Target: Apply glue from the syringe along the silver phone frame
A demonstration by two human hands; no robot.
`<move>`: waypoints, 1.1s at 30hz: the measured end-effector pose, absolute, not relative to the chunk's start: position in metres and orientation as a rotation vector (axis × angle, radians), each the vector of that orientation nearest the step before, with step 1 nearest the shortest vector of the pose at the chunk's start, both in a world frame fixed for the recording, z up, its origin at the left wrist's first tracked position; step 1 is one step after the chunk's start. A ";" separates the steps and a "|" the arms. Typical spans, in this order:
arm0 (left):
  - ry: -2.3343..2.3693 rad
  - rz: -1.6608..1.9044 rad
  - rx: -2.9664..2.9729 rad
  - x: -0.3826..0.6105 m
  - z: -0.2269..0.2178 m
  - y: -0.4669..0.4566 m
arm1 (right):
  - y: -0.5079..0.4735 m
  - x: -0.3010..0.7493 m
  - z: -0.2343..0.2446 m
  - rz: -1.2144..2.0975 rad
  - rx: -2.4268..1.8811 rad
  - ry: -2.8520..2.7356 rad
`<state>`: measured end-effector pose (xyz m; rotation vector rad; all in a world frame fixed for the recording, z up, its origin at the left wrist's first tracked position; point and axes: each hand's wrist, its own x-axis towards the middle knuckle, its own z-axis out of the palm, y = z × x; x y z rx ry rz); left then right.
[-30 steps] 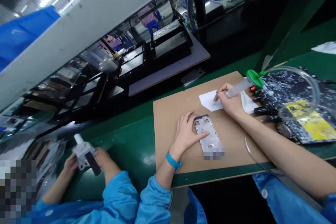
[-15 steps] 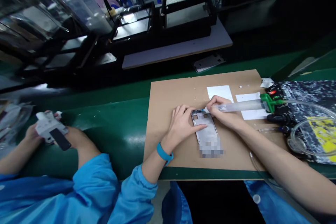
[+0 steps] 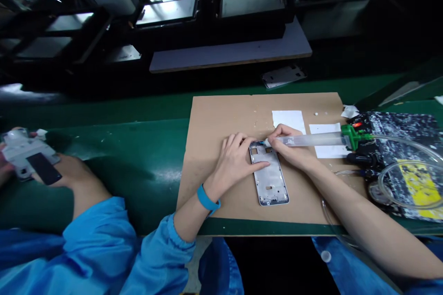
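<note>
A silver phone frame (image 3: 272,182) lies flat on a sheet of brown cardboard (image 3: 221,120). My left hand (image 3: 235,156) holds its upper end, the thumb stretched across the face and the fingers at the top left corner. In my right hand (image 3: 289,147) is a clear dispensing syringe (image 3: 318,139), pinched near its nozzle and lying almost level. Its tip meets the frame's top edge, where a small bluish spot shows; exact contact is too small to make out. A green cap (image 3: 351,137) closes the syringe's rear and joins a clear hose (image 3: 401,138).
White paper pieces (image 3: 289,120) lie behind my right hand. A speckled dispenser box (image 3: 408,147) with coiled hose stands at right. Another phone frame (image 3: 284,76) lies under a raised shelf board (image 3: 235,55). At left, a co-worker's hand (image 3: 69,173) holds a white device.
The view has shifted a little, and things at left appear farther left. The syringe tip has crept slightly left along the frame's top edge. Both hands keep their grip.
</note>
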<state>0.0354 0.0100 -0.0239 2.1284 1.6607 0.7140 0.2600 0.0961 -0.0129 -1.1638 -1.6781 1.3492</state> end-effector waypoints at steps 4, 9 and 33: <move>1.671 0.708 2.128 0.035 -0.024 0.010 | 0.096 0.260 -0.015 1.328 -1.176 -1.694; 1.662 0.708 2.109 0.036 -0.022 0.009 | 0.096 0.260 -0.015 1.315 -1.192 -1.688; 1.669 0.679 2.078 0.038 -0.019 0.010 | 0.094 0.259 -0.007 1.252 -1.274 -1.677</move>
